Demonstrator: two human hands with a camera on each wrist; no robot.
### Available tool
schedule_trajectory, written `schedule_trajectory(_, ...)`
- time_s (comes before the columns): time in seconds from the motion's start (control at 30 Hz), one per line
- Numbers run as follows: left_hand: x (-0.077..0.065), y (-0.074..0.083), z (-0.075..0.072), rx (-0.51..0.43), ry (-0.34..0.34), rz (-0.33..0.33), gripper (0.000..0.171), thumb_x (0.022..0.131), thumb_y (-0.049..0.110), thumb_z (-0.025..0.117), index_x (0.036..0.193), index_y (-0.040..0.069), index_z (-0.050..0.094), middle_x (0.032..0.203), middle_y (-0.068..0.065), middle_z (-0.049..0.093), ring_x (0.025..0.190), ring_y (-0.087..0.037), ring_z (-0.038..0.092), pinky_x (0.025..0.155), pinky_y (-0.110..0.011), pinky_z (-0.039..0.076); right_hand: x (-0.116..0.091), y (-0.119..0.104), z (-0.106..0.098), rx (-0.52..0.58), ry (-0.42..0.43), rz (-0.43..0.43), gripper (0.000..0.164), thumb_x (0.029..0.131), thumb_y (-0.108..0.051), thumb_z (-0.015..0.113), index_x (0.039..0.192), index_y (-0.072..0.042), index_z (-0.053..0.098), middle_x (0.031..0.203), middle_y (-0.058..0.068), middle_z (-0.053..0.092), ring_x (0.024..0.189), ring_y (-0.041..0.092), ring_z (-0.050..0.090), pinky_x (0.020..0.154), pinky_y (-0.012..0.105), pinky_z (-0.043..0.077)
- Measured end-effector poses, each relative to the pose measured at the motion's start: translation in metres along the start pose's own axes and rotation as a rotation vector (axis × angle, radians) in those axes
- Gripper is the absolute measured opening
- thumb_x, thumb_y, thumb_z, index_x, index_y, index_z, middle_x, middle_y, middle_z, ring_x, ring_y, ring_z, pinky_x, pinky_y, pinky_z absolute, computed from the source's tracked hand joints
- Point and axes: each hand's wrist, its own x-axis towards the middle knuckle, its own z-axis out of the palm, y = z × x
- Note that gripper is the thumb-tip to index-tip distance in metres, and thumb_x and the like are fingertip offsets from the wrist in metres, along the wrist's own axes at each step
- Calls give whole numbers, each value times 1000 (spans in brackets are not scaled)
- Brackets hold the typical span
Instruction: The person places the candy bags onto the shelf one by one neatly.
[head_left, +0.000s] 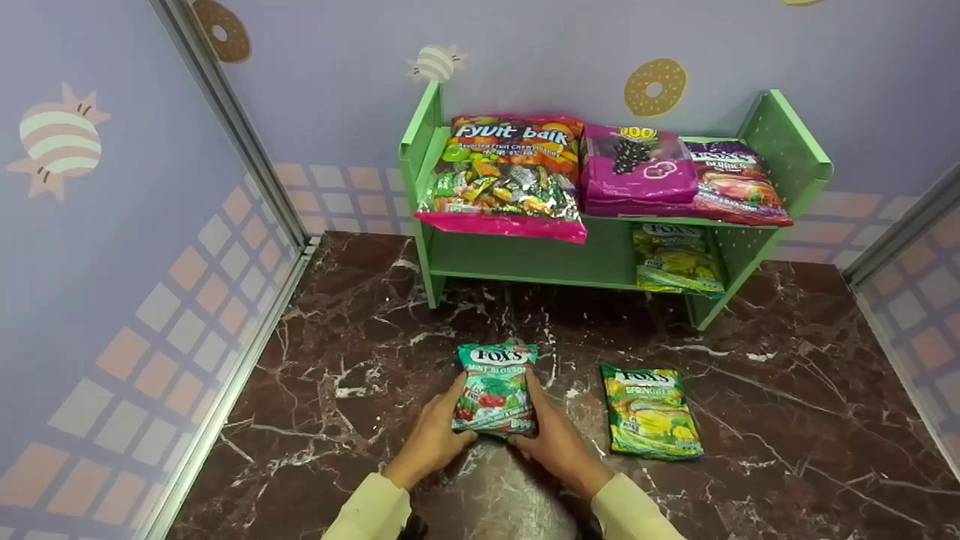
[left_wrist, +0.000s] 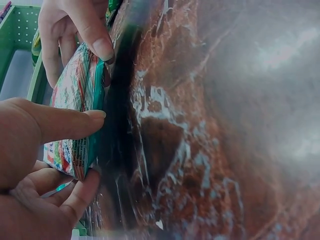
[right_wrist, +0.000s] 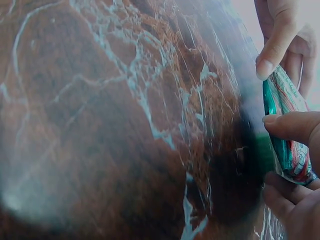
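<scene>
Both hands grip a teal Fox's candy bag point(head_left: 495, 394) with cherries printed on it, one at each side. My left hand point(head_left: 435, 433) holds its left edge, thumb at the bottom corner. The right hand point(head_left: 553, 433) has the opposite edge, its thumb likewise near the lower corner. In the left wrist view the candy bag point(left_wrist: 75, 95) stands edge-on between thumbs and fingers, close over the marble surface. The right wrist view shows the same bag point(right_wrist: 290, 115) pinched from both sides. A yellow-green Fox's bag point(head_left: 651, 412) lies flat to the right of the right hand.
A green two-tier shelf point(head_left: 525, 262) stands at the back. On its top tier are a Fruit chewy candy bag point(head_left: 510, 176), a purple grape bag point(head_left: 637, 169) and a Fox's Berries bag point(head_left: 735, 184). Another yellow bag point(head_left: 679, 259) sits low right. Walls close both sides.
</scene>
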Motion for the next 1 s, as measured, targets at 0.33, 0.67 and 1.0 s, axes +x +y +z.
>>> schedule_trajectory(0.33, 7, 9, 3, 5, 18, 40, 91, 77, 7, 79, 153, 9, 29, 125, -22, 58, 116, -37, 55, 95, -50, 49, -3, 1, -8, -59, 57, 9, 108, 81, -12, 78, 158, -21, 3, 156, 20, 29, 138, 37, 39, 108, 49, 40)
schedule_trajectory(0.67, 14, 17, 7, 4, 48, 91, 90, 78, 9, 79, 153, 9, 29, 131, -23, 56, 120, -39, 54, 99, -52, 46, -4, 1, -20, -80, 102, -21, 108, 81, -11, 78, 158, -21, 3, 154, 20, 33, 129, 35, 50, 102, 47, 46)
schedule_trajectory(1.0, 22, 26, 13, -13, 52, 134, 89, 78, 8, 79, 152, 7, 29, 135, -23, 54, 121, -39, 53, 100, -51, 46, -7, 2, -34, -183, 169, -65, 105, 79, -14, 80, 157, -14, 9, 146, 22, 46, 122, 33, 56, 97, 45, 49)
